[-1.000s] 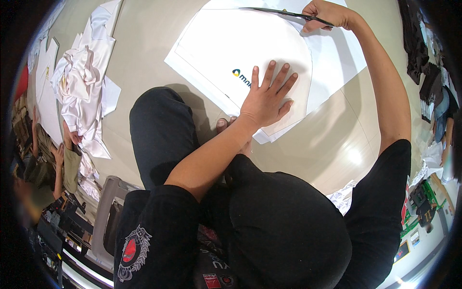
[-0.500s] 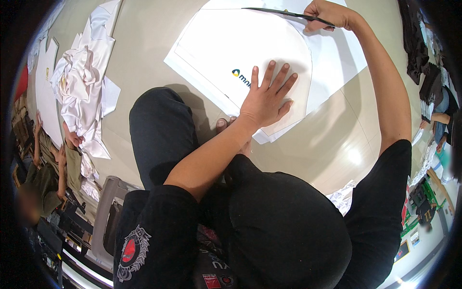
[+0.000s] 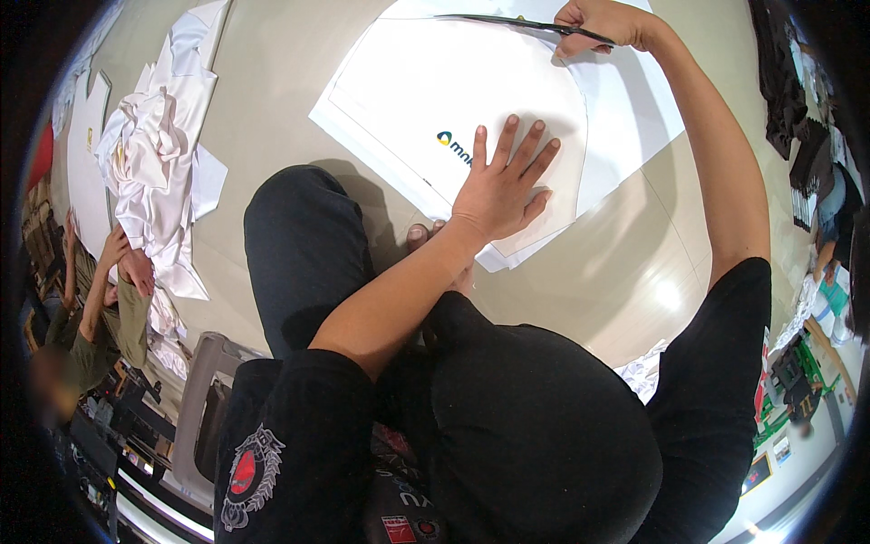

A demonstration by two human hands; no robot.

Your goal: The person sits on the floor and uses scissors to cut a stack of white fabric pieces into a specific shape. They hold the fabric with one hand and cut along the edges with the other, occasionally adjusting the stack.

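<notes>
On the floor before me lies a white curved pattern piece [image 3: 426,82] with a small printed logo, on top of a larger white sheet [image 3: 625,136]. My left hand [image 3: 507,186] presses flat on the pattern piece, its fingers spread. At the far edge, my right hand [image 3: 607,27] grips black-handled scissors [image 3: 507,22] by the handles. Their long blades point left along the piece's far curved edge. How wide the blades stand apart is hard to see.
Crumpled white satin fabric [image 3: 149,150] lies at the left, beside a co-worker's hands [image 3: 127,263]. Dark folded fabric [image 3: 781,91] lies at the far right. My bent knee [image 3: 304,245] is close to the sheet's left side. A grey plastic frame [image 3: 195,408] stands at the lower left.
My right hand and the scissors have shifted slightly left along the far edge. My left hand stays put. The co-worker's hands at the left have come together.
</notes>
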